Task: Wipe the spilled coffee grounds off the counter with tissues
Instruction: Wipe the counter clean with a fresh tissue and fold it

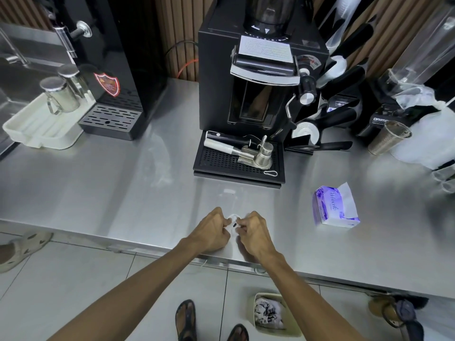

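- Your left hand (213, 232) and right hand (256, 233) pinched one tissue (232, 218) together, in front of the grinder (261, 94).
- Tissue was white, bunched, dark specks (234, 225) at its centre.

2 hands (211, 232) (256, 235), 1 tissue pack (332, 207), 2 steel jugs (57, 94) (71, 77).

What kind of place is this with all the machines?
Most likely a café's drinks bar: a coffee grinder stands on a steel counter, with a portafilter in front and metal milk jugs nearby.
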A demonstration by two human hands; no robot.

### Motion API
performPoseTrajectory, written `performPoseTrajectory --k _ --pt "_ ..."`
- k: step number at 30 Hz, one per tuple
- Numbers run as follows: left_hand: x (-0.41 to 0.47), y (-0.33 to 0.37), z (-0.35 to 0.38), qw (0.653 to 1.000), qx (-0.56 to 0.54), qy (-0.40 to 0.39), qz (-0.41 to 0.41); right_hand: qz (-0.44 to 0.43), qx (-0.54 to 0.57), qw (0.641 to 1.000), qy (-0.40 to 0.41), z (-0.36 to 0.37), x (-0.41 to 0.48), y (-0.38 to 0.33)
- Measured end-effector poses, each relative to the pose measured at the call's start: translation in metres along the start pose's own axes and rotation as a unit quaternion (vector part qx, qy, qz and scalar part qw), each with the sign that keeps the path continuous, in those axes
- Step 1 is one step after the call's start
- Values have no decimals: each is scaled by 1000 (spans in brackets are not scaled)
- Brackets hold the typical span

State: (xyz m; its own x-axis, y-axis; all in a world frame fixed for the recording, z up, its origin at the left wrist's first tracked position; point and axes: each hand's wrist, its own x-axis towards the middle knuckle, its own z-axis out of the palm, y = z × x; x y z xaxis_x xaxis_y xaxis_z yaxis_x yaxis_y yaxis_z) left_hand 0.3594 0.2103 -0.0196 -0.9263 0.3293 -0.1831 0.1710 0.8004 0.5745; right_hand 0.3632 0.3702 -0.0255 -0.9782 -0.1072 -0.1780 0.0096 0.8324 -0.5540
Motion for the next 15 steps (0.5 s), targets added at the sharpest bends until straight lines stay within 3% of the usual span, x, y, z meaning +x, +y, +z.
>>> performPoseTrajectory --k 6,15 --pt "7 -9 -3 999 -4 -24 32 -2 11 998 59 5 0 -5" --pt "10 -14 7 995 -89 44 14 4 53 994 91 2 4 -9"
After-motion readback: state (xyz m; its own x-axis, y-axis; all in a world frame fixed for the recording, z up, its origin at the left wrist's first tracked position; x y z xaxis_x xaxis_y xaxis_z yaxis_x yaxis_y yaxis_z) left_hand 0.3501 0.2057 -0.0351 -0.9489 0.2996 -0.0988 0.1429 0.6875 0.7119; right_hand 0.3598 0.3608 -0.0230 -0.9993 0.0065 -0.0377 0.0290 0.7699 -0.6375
